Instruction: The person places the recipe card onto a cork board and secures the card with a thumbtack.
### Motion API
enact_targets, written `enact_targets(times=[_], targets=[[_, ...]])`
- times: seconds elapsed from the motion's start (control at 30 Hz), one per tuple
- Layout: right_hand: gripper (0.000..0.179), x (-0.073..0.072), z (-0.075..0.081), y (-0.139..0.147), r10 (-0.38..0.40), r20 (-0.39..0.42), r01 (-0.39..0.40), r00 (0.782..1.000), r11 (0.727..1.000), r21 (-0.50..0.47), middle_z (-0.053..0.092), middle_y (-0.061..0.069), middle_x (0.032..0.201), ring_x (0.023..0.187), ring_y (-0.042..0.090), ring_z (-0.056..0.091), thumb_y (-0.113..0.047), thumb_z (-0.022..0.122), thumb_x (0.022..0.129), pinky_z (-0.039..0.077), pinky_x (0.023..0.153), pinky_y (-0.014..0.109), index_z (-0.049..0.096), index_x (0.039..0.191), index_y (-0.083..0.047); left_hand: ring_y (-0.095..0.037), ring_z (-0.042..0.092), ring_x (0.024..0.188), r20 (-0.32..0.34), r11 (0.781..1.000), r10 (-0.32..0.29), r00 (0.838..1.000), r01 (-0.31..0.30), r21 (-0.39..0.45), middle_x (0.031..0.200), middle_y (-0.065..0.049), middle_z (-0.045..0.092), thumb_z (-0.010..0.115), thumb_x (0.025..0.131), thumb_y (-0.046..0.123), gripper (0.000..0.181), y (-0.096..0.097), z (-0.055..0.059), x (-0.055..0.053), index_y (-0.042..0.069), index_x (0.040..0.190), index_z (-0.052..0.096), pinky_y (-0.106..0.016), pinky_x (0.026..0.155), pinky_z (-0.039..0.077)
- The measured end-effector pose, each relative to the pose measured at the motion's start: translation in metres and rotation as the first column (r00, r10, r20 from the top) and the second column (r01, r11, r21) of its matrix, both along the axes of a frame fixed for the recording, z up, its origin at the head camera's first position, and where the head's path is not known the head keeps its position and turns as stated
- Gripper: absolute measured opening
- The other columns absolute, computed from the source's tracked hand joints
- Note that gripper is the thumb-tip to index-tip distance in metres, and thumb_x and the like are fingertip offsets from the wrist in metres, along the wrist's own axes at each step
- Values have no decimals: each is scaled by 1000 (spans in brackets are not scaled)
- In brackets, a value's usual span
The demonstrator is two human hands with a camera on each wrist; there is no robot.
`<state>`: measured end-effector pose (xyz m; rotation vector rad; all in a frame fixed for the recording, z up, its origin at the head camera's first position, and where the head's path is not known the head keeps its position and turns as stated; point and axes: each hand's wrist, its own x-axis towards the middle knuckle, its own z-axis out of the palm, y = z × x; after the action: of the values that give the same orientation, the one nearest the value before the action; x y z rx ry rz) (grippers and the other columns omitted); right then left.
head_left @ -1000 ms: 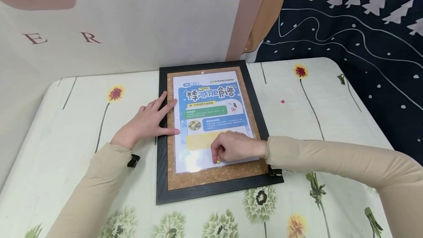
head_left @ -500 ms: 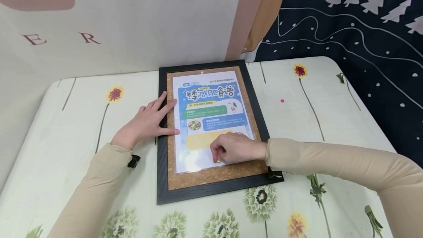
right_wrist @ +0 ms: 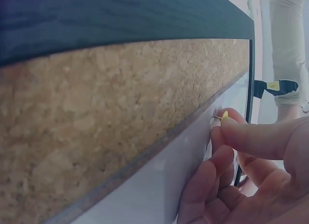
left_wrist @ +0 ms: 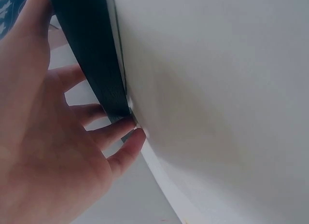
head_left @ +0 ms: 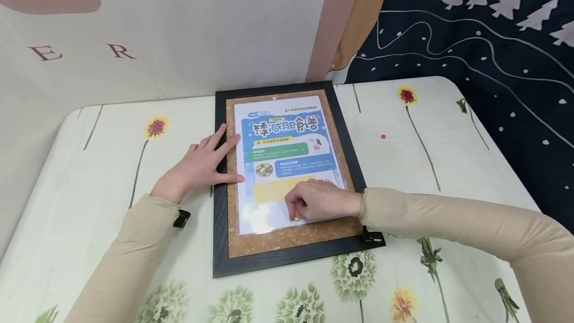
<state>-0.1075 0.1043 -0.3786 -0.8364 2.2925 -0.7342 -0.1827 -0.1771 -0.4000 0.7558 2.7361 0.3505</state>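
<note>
A laminated sheet (head_left: 269,216) with blue, green and yellow print lies on a cork board (head_left: 269,242) set in a black frame (head_left: 260,264). My right hand (head_left: 320,201) is over the sheet's lower part and pinches a yellow thumbtack (right_wrist: 224,116) between thumb and finger. In the right wrist view the tack's metal pin points at the sheet, near its bottom edge. Spread across the frame's left side, my left hand (head_left: 197,166) rests its thumb and index finger on the sheet's left margin. In the left wrist view other left fingers (left_wrist: 128,151) touch the frame's outer side.
The board lies on a table with a flower-print cloth (head_left: 179,258). A small pink dot (head_left: 383,137) shows on the cloth to its right. A pale wall hanging (head_left: 179,29) rises behind the table, and a dark cloth with white trees (head_left: 448,59) hangs at the right.
</note>
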Motion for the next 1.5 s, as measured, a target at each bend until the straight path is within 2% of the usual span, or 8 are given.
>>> enact_targets(times=[0.2,0.43,0.67,0.93,1.17,1.5], targets=[[40,1,-1,0,-9,-7,9,1000,1000,-18,47,-6,52,48,8,32,12,48,80,24,49,25,69,72,-21,-52,18,136,2,1000,5,1000,-5,-3,159,-23,-2,70,80,59,102,-1,0,-1,8,154,22,-68,101,20],[40,1,-7,3,-7,-57,4,998,999,-44,47,-9,52,48,7,32,11,49,80,22,48,24,70,70,-21,-52,19,136,2,1000,1,1000,-1,3,159,-23,-1,68,81,60,102,3,1,1,8,154,22,-68,102,20],[41,-1,-3,6,-19,-4,19,1000,998,-57,46,-7,50,48,7,33,10,48,80,21,46,25,72,72,-23,-52,18,136,3,1000,-2,1000,2,-3,159,-23,-2,67,81,62,102,2,3,1,8,155,21,-68,101,19],[38,-5,-5,6,-35,72,41,997,996,-84,62,-6,61,50,6,45,10,51,80,33,50,24,73,72,-20,-51,19,136,5,1000,0,1000,0,5,159,-23,-1,68,81,60,101,0,2,2,8,154,21,-68,101,20],[30,-9,-9,8,-47,145,67,988,988,-141,67,-9,70,54,6,52,9,59,82,40,54,21,76,76,-15,-51,17,137,11,1000,4,1000,-4,10,159,-22,-3,68,81,61,102,-1,-2,1,9,155,20,-68,101,19],[20,-17,-13,10,-41,261,107,964,963,-246,70,-2,75,58,9,52,8,62,83,42,58,23,76,81,-6,-51,18,137,7,1000,7,1000,-7,5,159,-22,-2,67,81,62,101,0,0,2,9,155,21,-67,101,20]])
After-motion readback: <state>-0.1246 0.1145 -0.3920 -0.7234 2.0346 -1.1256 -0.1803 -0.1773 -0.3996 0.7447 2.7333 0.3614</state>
